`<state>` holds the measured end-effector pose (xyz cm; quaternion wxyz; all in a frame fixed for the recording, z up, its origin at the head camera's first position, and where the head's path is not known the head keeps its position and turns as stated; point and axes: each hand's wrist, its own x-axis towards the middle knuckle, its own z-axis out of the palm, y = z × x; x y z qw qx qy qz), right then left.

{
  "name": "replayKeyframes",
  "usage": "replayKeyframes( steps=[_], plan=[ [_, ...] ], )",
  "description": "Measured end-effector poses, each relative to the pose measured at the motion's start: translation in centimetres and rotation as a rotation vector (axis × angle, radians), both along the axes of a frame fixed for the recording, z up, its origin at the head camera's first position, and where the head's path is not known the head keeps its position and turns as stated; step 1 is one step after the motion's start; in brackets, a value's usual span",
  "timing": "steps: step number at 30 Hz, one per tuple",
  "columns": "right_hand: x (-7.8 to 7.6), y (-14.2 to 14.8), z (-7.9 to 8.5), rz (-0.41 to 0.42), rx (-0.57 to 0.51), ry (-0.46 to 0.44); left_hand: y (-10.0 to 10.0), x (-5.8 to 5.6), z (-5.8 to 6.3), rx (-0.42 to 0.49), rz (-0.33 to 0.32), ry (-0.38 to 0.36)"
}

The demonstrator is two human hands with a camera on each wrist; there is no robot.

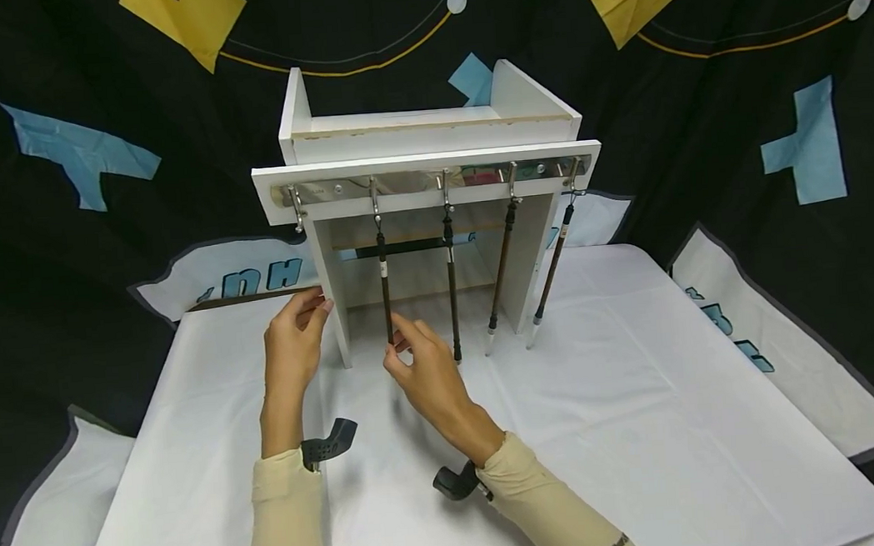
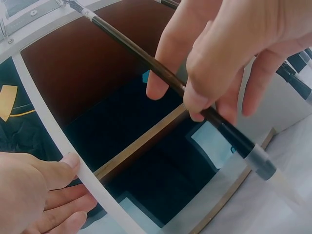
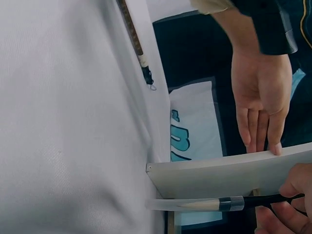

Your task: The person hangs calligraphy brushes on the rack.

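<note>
My right hand (image 1: pixel 432 378) pinches the lower shaft of a dark calligraphy brush (image 1: pixel 384 284) between thumb and fingertips. That brush hangs from the second hook from the left, with its pale bristle tip (image 3: pixel 204 204) in a clear cap pointing down. At the white rack's left side panel (image 1: pixel 332 313), my left hand (image 1: pixel 291 349) touches the front edge with the thumb; its fingers extend fairly straight along the outer side. Three more brushes hang to the right, including one on the middle hook (image 1: pixel 452 289) and one on the rightmost hook (image 1: pixel 556 257).
Another brush (image 3: pixel 131 34) lies on the white cloth near the table's left edge. The rack's metal hook rail (image 1: pixel 416 181) runs along the top board, with a leftmost hook (image 1: pixel 296 208). White cloth (image 1: pixel 625 395) covers the table; a black curtain (image 1: pixel 46 272) hangs behind.
</note>
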<state>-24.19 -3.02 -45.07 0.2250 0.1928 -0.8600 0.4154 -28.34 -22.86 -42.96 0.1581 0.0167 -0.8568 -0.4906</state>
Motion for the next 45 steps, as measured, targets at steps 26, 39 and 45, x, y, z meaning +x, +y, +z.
replayKeyframes(
  steps=[26,39,45],
  plan=[
    [-1.3,-0.4,-0.4,-0.032,0.028,-0.047,0.0,-0.1,0.0,-0.004,-0.001,0.012],
    [-1.6,0.0,-0.2,-0.018,0.033,-0.025,-0.1,0.0,0.0,-0.001,-0.004,0.016],
    [-1.3,0.3,0.2,-0.008,0.034,-0.020,-0.1,0.0,0.0,0.001,-0.006,0.011]
  ],
)
